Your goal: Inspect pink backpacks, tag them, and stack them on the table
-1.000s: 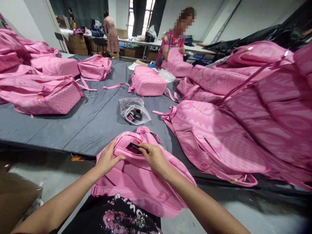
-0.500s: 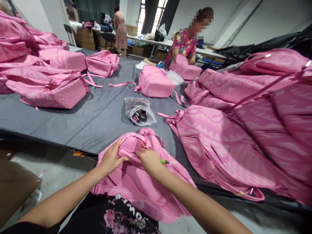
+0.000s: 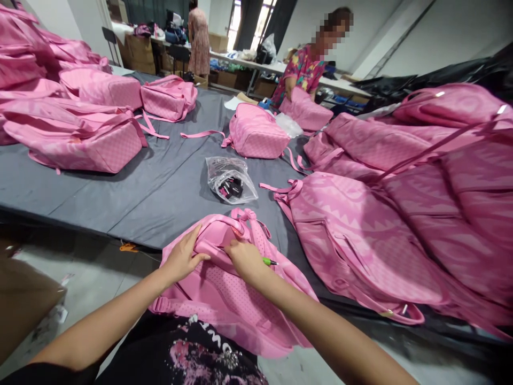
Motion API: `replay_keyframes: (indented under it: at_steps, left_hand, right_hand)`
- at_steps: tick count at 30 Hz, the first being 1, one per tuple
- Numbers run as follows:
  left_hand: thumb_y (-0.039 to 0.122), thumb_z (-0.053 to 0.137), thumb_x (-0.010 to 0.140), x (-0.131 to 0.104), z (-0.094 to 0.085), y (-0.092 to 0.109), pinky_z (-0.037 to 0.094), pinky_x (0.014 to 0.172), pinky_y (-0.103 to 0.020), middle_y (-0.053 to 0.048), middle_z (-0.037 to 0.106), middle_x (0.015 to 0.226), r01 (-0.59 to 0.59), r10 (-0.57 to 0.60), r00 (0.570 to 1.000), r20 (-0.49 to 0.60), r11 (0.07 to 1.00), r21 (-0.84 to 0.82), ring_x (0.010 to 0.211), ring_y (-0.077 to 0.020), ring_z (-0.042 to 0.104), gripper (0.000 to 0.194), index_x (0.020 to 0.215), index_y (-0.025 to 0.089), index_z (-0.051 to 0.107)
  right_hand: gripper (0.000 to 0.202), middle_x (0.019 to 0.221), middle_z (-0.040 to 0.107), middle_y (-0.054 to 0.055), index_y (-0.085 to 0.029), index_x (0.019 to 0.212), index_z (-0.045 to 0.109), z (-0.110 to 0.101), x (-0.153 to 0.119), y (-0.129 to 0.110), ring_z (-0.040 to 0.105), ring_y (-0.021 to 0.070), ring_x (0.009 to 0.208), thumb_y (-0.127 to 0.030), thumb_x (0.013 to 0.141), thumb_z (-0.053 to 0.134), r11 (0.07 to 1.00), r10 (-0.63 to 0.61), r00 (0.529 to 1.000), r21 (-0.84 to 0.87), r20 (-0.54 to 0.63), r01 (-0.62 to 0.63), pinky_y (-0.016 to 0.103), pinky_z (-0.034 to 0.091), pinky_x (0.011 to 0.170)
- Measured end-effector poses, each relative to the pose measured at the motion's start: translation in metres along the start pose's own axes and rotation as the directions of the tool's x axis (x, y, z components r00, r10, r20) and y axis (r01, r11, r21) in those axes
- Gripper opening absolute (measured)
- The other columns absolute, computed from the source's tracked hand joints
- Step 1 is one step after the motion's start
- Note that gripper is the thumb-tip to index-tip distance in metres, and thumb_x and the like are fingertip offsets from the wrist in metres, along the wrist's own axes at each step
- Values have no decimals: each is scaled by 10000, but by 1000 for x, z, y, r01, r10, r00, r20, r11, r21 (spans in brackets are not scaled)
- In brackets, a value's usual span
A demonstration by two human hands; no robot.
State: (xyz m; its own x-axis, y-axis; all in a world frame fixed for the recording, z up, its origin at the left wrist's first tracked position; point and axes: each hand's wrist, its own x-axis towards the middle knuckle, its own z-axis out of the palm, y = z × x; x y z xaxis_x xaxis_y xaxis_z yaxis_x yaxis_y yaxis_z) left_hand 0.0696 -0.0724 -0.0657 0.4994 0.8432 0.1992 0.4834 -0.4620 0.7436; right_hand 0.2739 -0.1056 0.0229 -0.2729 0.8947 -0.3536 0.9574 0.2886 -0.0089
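Observation:
A pink backpack (image 3: pixel 236 299) lies at the table's near edge against my body, its strap side with dotted mesh facing up. My left hand (image 3: pixel 182 259) grips the top edge of its opening, with fingers behind the fabric and thumb in front. At the same opening my right hand (image 3: pixel 245 261) is closed, its fingertips hidden in the pink folds. From under that hand sticks out a green pen-like tool (image 3: pixel 269 261) with a dark end. Beyond the backpack, a clear plastic bag (image 3: pixel 232 182) holds small black and pink pieces.
Another pink backpack (image 3: pixel 356 230) lies close on the right, before a pile of more. Several pink backpacks (image 3: pixel 96 139) cover the left side. Across the grey-covered table (image 3: pixel 168 176), a co-worker (image 3: pixel 302 75) handles a pink backpack. A cardboard box (image 3: pixel 28 305) stands lower left.
The whole view has shifted slightly. Both my hands stay at the backpack's opening with nearly the same grip. The co-worker's backpack has tilted a little.

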Motion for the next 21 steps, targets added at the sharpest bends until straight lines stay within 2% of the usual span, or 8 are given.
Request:
replay_keyframes:
  at_steps: [3, 6, 10, 13, 16, 19, 21]
  left_hand:
    - [421, 561, 933, 0, -4, -4, 324, 1204, -492, -185, 361, 1563, -19, 20, 999, 33, 999, -31, 1452, -279, 368, 765, 1560, 159, 210]
    - [446, 501, 961, -2, -11, -3, 309, 1214, -471, -157, 338, 1578, 2, 3, 996, 84, 998, -65, 1462, -264, 347, 721, 1561, 161, 221]
    - [442, 364, 1007, -3, -15, 1, 272, 1231, -445, -112, 331, 1587, 66, -56, 994, 91, 992, -109, 1475, -227, 319, 614, 1550, 170, 265]
    - [434, 491, 947, -3, -11, 0, 281, 1223, -477, -124, 322, 1591, 63, -55, 995, 81, 994, -92, 1473, -258, 321, 705, 1555, 174, 245]
    - [347, 604, 860, -1, -5, -3, 293, 1215, -496, -134, 316, 1594, 63, -58, 996, 65, 996, -69, 1468, -279, 331, 815, 1561, 188, 220]
    - [280, 576, 855, 1, -5, -6, 301, 1210, -486, -134, 322, 1592, 81, -76, 995, 63, 993, -80, 1464, -261, 345, 813, 1568, 196, 192]
    - [318, 584, 868, 2, -6, -8, 304, 1204, -501, -151, 329, 1585, 132, -127, 990, 61, 987, -89, 1464, -268, 342, 863, 1580, 188, 115]
  right_hand:
    - [246, 896, 737, 130, -138, 948, 731, -1, 1, 3, 711, 255, 847, -93, 935, 489, 1000, -23, 1000, 21, -12, 23, 298, 496, 710]
    - [277, 947, 735, 145, -135, 1089, 691, -1, -2, 6, 711, 254, 843, -98, 954, 452, 999, -13, 998, 46, -63, 16, 297, 479, 699]
    - [281, 1027, 742, 100, -199, 1177, 655, -2, 5, 4, 704, 217, 913, -225, 1008, 432, 991, -59, 990, 116, -129, 74, 269, 460, 728]
    - [275, 979, 762, 55, -234, 1127, 681, -6, 17, -6, 710, 203, 894, -374, 998, 483, 981, -108, 980, 139, -165, 132, 256, 455, 709]
    - [296, 944, 768, 50, -215, 1024, 714, -13, 26, -17, 714, 215, 849, -468, 911, 611, 981, -130, 972, 119, -198, 156, 265, 463, 691]
    - [218, 962, 768, 63, -204, 1020, 718, -15, 21, -16, 717, 219, 832, -364, 886, 656, 986, -122, 968, 89, -219, 144, 273, 480, 695]
    - [132, 904, 767, 96, -177, 975, 725, -11, 8, -6, 723, 221, 776, -220, 892, 632, 994, -58, 975, 76, -213, 76, 278, 489, 665]
